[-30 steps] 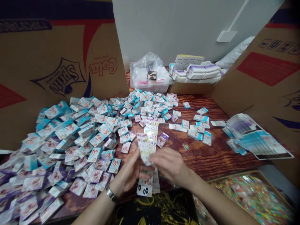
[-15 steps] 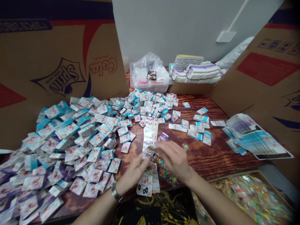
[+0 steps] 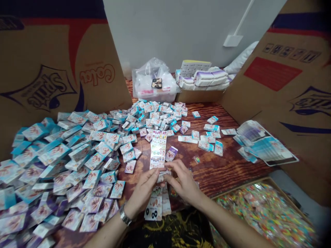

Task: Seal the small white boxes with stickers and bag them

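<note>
In front of my body, both hands pinch a small folded printed sheet [image 3: 163, 176] between thumbs and fingers. My left hand [image 3: 144, 191] grips its left end, with a metal-banded watch on that wrist. My right hand [image 3: 184, 182] has its fingers bent over the right end, partly covering it. Beyond the hands lies a long sheet of small coloured designs [image 3: 158, 148]. More printed sheets [image 3: 155, 203] lie beneath the hands, near the table's front edge. A small purple-and-white box [image 3: 171, 153] sits just beyond my right hand. Behind that hand, colourful pieces are mostly hidden.
Small printed boxes [image 3: 85, 151] are heaped across the left and back. Several loose boxes [image 3: 207, 141] and a stack of flat cartons [image 3: 266, 144] lie to the right. A carton of bagged colourful pieces [image 3: 263, 210] stands front right. Tall cardboard boxes [image 3: 100, 93] flank the table [image 3: 227, 168].
My right hand has come down and closed on the sheet's right end, and the sheet is now folded smaller. The view has turned slightly right.
</note>
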Motion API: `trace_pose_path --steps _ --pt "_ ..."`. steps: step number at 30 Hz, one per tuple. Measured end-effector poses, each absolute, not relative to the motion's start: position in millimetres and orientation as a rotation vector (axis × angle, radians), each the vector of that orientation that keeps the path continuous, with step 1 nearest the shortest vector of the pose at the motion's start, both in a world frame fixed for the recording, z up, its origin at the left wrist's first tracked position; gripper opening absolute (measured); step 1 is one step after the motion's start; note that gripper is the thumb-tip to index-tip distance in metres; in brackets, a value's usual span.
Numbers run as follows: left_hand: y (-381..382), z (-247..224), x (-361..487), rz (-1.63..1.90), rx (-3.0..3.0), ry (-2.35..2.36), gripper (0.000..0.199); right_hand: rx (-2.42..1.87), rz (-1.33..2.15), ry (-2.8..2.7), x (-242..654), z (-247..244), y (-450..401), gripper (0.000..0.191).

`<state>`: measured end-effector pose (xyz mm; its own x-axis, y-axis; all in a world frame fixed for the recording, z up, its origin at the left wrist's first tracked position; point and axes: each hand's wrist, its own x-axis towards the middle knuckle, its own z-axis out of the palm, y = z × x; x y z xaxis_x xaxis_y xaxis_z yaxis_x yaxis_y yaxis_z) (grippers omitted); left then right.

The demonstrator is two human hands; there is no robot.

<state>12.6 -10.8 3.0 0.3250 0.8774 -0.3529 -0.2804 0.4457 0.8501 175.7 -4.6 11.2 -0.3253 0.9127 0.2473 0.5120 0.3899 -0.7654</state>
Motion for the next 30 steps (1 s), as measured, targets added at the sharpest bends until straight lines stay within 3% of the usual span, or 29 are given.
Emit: trace_pose_path --steps 5,8,11,14,16,19,23,26,30 --pt "5 -7 29 0.826 1.220 1.036 0.031 -1.290 0.793 -1.990 211 2 -2 0.018" --pt "27 -18 46 0.810 1.890 1.274 0.034 -1.682 0.709 -1.711 252 -21 9 0.022" --pt "49 -34 66 0.669 2.451 1.453 0.051 -2.036 0.650 -1.447 289 -52 22 0.027" --pt "62 -48 83 0.432 2.673 1.532 0.065 -2.184 0.629 -1.408 304 -76 31 0.022" --pt "67 -53 92 0.359 2.698 1.514 0.057 -2.248 0.618 -1.422 305 -84 34 0.016" --pt "68 -53 99 0.362 2.685 1.451 0.042 -2.280 0.603 -1.482 299 -85 37 0.010" --pt "61 -38 91 0.478 2.513 1.302 0.050 -2.200 0.601 -1.578 293 -72 35 0.011" --pt "51 -22 69 0.708 1.762 1.027 0.055 -2.044 0.650 -1.631 285 -50 28 0.020" --pt "32 -11 37 0.709 0.756 0.756 0.035 -1.621 0.613 -1.700 264 -5 19 0.031"
